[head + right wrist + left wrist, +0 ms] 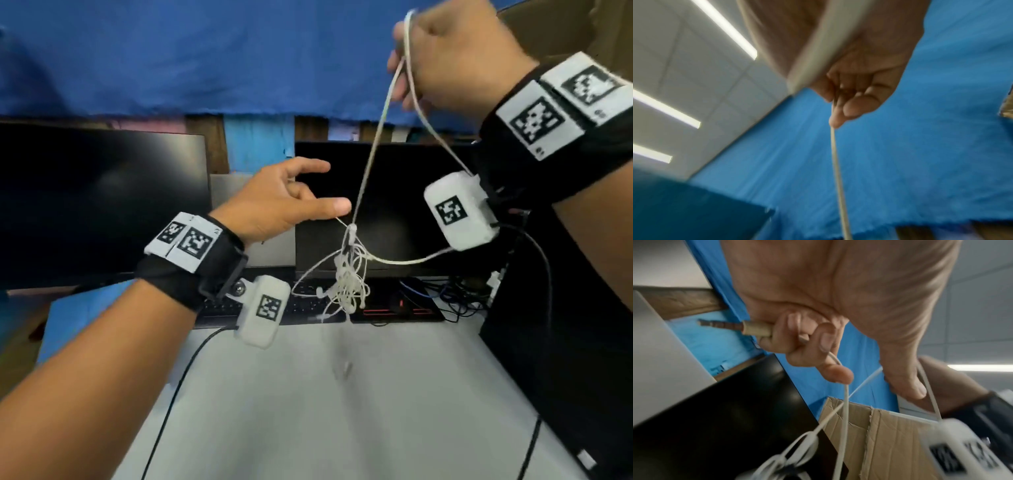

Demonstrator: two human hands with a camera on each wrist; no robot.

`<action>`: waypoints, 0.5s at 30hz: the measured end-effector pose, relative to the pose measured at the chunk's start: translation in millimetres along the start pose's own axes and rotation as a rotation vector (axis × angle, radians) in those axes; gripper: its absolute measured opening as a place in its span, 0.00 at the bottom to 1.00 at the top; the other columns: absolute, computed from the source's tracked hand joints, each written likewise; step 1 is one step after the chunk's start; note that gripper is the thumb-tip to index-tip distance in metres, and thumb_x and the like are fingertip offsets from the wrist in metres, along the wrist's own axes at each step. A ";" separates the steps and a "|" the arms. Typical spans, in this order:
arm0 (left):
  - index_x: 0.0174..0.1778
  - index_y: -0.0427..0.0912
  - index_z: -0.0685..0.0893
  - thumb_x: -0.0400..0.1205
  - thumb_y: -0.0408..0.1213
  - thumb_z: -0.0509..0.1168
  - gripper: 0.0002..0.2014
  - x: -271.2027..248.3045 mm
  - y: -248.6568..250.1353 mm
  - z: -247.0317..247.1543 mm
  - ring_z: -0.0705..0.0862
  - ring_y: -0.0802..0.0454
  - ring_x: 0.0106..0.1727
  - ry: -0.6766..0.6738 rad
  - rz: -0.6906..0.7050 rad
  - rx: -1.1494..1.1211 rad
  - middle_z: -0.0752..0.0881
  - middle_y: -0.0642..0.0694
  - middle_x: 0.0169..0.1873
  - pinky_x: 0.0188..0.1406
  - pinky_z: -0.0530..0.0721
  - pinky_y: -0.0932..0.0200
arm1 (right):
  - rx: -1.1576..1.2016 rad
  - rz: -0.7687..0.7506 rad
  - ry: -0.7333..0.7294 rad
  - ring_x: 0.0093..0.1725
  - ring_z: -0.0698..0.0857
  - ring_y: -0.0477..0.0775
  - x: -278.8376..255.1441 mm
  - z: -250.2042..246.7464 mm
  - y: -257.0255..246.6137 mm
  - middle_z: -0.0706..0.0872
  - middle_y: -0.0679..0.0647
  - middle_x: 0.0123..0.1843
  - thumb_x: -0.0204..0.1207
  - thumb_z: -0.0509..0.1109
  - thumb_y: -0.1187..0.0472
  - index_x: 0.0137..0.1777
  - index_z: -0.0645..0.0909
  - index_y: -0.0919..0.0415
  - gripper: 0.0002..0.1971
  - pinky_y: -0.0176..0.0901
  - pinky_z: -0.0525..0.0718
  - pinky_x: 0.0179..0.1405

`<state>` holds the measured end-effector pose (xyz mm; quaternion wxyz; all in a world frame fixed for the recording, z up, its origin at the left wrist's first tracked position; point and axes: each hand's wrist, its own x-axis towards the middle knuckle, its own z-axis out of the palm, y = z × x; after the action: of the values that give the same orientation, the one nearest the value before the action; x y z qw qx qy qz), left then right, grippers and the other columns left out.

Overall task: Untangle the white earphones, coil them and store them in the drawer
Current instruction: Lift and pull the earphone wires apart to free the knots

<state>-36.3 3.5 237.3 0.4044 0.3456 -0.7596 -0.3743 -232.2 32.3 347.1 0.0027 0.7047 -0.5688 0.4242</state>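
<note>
Two dark monitors [102,202] behind a keyboard [308,301] on a grey desk [325,411]

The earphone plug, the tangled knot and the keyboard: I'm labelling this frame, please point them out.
earphone plug [756,328], left wrist view, on its pale sleeve.
tangled knot [347,281], head view, on the bunched cord.
keyboard [305,303], head view, on its keys.

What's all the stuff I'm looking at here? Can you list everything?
earphones: one, white, tangled, hanging in the air between the hands
audio plug: one, sticking out of the left fist
monitors: two, black, behind the desk
keyboard: one, black, under the monitors
desk: one, grey
cardboard box: one, brown
curtain: one, blue, on the wall
left hand: holds plug end
right hand: raised, grips cord
</note>
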 end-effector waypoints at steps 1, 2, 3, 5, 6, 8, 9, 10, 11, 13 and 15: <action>0.70 0.48 0.79 0.69 0.45 0.78 0.32 3.4 1.6 5.0 0.70 0.64 0.21 -0.022 0.009 0.015 0.75 0.55 0.20 0.25 0.70 0.77 | 0.005 -0.018 0.036 0.19 0.79 0.41 5.3 -5.0 -5.8 0.82 0.50 0.26 0.88 0.53 0.55 0.45 0.81 0.61 0.18 0.34 0.77 0.21; 0.70 0.47 0.79 0.71 0.43 0.78 0.30 7.3 2.0 8.9 0.69 0.63 0.20 -0.017 0.009 0.017 0.75 0.54 0.20 0.25 0.70 0.77 | -0.006 -0.027 -0.004 0.19 0.79 0.42 8.4 -6.9 -10.2 0.82 0.50 0.25 0.88 0.53 0.55 0.48 0.82 0.63 0.18 0.34 0.77 0.22; 0.69 0.47 0.80 0.73 0.42 0.78 0.28 9.7 4.4 12.3 0.69 0.63 0.20 -0.005 0.007 0.021 0.74 0.54 0.20 0.26 0.71 0.76 | -0.036 -0.029 -0.055 0.20 0.79 0.43 10.4 -7.2 -13.4 0.81 0.50 0.25 0.88 0.52 0.56 0.47 0.83 0.65 0.19 0.35 0.78 0.23; 0.65 0.45 0.84 0.74 0.42 0.77 0.23 12.6 4.8 15.2 0.70 0.63 0.19 0.006 0.002 0.044 0.75 0.53 0.20 0.28 0.71 0.73 | -0.038 -0.030 -0.052 0.23 0.76 0.45 11.8 -4.6 -16.9 0.79 0.50 0.28 0.87 0.52 0.56 0.40 0.77 0.57 0.17 0.38 0.77 0.26; 0.62 0.43 0.86 0.76 0.40 0.76 0.19 12.1 4.0 16.2 0.70 0.64 0.18 0.003 -0.001 0.055 0.76 0.53 0.20 0.26 0.70 0.74 | 0.024 -0.039 -0.048 0.23 0.73 0.45 9.8 -2.8 -20.2 0.76 0.49 0.28 0.86 0.52 0.57 0.37 0.72 0.54 0.15 0.38 0.74 0.26; 0.51 0.43 0.90 0.81 0.38 0.71 0.06 9.9 1.2 18.3 0.69 0.64 0.16 -0.014 -0.002 0.095 0.78 0.50 0.21 0.20 0.66 0.75 | 0.120 -0.064 -0.065 0.21 0.72 0.44 7.4 -2.6 -24.6 0.76 0.47 0.24 0.85 0.52 0.60 0.38 0.71 0.53 0.13 0.33 0.72 0.22; 0.45 0.45 0.91 0.83 0.39 0.69 0.06 8.4 0.5 18.7 0.68 0.63 0.16 -0.022 -0.002 0.117 0.79 0.49 0.22 0.18 0.65 0.74 | 0.153 -0.070 -0.064 0.21 0.73 0.42 5.4 -4.0 -25.3 0.77 0.46 0.24 0.85 0.52 0.60 0.40 0.72 0.52 0.13 0.31 0.73 0.22; 0.40 0.48 0.91 0.84 0.41 0.67 0.09 6.6 -0.1 18.3 0.66 0.63 0.17 -0.024 -0.001 0.130 0.82 0.47 0.23 0.17 0.64 0.72 | 0.189 -0.075 -0.065 0.22 0.73 0.40 2.1 -4.3 -26.3 0.77 0.44 0.27 0.85 0.52 0.60 0.43 0.73 0.51 0.12 0.30 0.74 0.24; 0.37 0.49 0.90 0.85 0.41 0.66 0.12 5.9 -0.8 17.0 0.66 0.62 0.19 -0.020 -0.005 0.118 0.85 0.43 0.26 0.17 0.64 0.72 | 0.236 -0.091 -0.061 0.24 0.75 0.40 -1.0 -3.9 -27.2 0.78 0.44 0.30 0.86 0.53 0.59 0.45 0.74 0.51 0.10 0.30 0.75 0.26; 0.38 0.43 0.88 0.85 0.39 0.66 0.12 3.9 2.3 11.5 0.66 0.59 0.18 -0.011 -0.017 0.042 0.88 0.39 0.34 0.15 0.64 0.72 | 0.371 -0.069 -0.067 0.30 0.79 0.44 -9.4 1.1 -20.2 0.82 0.47 0.36 0.84 0.63 0.57 0.50 0.76 0.52 0.03 0.35 0.79 0.29; 0.41 0.38 0.84 0.85 0.35 0.65 0.08 1.4 8.4 6.1 0.65 0.58 0.16 0.020 -0.013 -0.056 0.88 0.43 0.33 0.13 0.63 0.71 | 0.463 0.008 -0.135 0.33 0.81 0.49 -17.3 12.2 -4.6 0.85 0.54 0.41 0.79 0.73 0.61 0.54 0.77 0.53 0.08 0.41 0.80 0.29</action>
<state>-44.1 8.1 242.6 0.4189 0.3427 -0.7425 -0.3947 -221.1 41.8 331.1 -0.1986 0.7110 -0.4578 0.4954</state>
